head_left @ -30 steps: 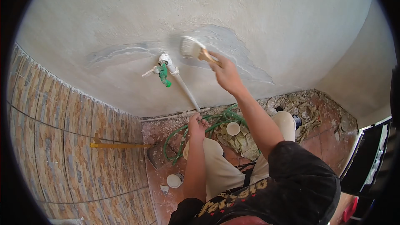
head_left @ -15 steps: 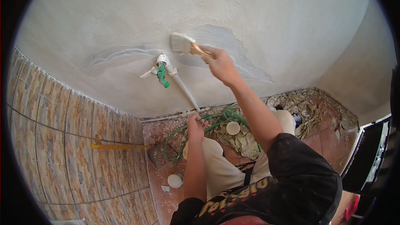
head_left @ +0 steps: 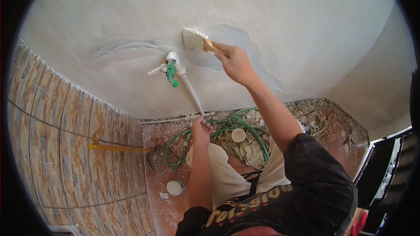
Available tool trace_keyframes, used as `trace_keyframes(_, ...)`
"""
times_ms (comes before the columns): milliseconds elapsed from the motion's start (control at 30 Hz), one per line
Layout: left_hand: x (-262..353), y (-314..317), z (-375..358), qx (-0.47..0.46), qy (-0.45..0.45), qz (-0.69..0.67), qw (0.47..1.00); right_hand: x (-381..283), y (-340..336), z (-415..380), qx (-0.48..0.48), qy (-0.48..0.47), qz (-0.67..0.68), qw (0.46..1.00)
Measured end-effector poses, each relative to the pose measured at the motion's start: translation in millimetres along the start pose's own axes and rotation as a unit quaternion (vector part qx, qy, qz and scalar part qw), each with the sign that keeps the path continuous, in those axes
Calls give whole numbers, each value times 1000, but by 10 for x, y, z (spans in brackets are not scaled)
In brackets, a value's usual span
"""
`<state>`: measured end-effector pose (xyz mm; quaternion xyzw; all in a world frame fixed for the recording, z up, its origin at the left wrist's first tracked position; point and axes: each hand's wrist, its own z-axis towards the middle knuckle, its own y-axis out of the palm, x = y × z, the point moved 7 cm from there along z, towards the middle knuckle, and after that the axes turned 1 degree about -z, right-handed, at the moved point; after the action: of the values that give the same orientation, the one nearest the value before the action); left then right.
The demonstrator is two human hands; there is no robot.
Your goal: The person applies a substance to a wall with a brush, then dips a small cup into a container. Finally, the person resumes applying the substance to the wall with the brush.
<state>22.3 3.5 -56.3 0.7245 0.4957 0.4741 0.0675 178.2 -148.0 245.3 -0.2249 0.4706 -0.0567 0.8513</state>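
My right hand (head_left: 238,64) grips the wooden handle of a wide paintbrush (head_left: 194,40). The pale, coated bristles lie against the wall (head_left: 280,22), at the left part of a grey patch (head_left: 238,37) with streaks of white. Just left of the brush and lower, a green tap (head_left: 170,73) sticks out from a white fitting. A white pipe (head_left: 191,91) slopes from there down to the floor. My left hand (head_left: 202,132) hovers by the pipe's lower end, over my left knee, its fingers loosely curled and apart with nothing visible in them.
A green hose (head_left: 168,148) coils on the littered floor around a white cup (head_left: 238,135) and crumpled sheeting (head_left: 251,152). Another white container (head_left: 176,187) stands by my left leg. A dustpan (head_left: 156,161) with a yellow handle leans toward the stone-patterned tile wall (head_left: 78,135).
The brush and my right hand have shifted slightly along the wall, away from the tap. My left hand stays low near the pipe. The view has tilted a little.
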Motion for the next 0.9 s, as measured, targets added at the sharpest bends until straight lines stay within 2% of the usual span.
trace_keyframes(67, 51, 16, -52, 2, 1, 5, 1000, 220, -274, -87, 20, 21, -11, 1000)
trace_keyframes(133, 43, 58, -31, 4, -5, 0, 1000, 468, -559, -310, 69, 81, -9, 994)
trace_keyframes(233, -39, 143, -61, -17, -15, -4, 1000, 522, -808, -693, 115, 108, -56, 986)
trace_keyframes(267, -37, 149, -85, -6, -17, -2, 1000, 496, -811, -724, 115, 107, -58, 986)
trace_keyframes(333, -18, 174, -75, 5, -16, 0, 1000, 235, -694, -672, 51, 50, -36, 997)
trace_keyframes(433, -6, 86, -42, 1, -11, 1, 1000, -24, -529, -354, 14, 49, -41, 998)
trace_keyframes(567, 9, 14, -57, 14, -7, -5, 1000, 793, -566, -341, 52, 89, -16, 995)
trace_keyframes(633, 18, 70, -58, 24, -11, -1, 1000, 1201, -589, -751, 89, 134, -58, 985)
trace_keyframes(667, 0, 83, -71, 25, -13, 8, 1000, 1247, -640, -940, 90, 139, -60, 984)
trace_keyframes(733, 14, 154, -83, 21, -12, 20, 1000, 1342, -665, -1149, 37, 233, -112, 965)
trace_keyframes(767, 25, 191, -91, 22, -10, 26, 999, 1343, -680, -1110, 38, 232, -111, 966)
trace_keyframes(833, -17, 154, -114, 30, -12, 34, 999, 803, -726, -895, 27, 130, -66, 989)
trace_keyframes(900, -14, 121, -52, 14, -7, 33, 999, 354, -774, -579, -14, 125, -70, 990)
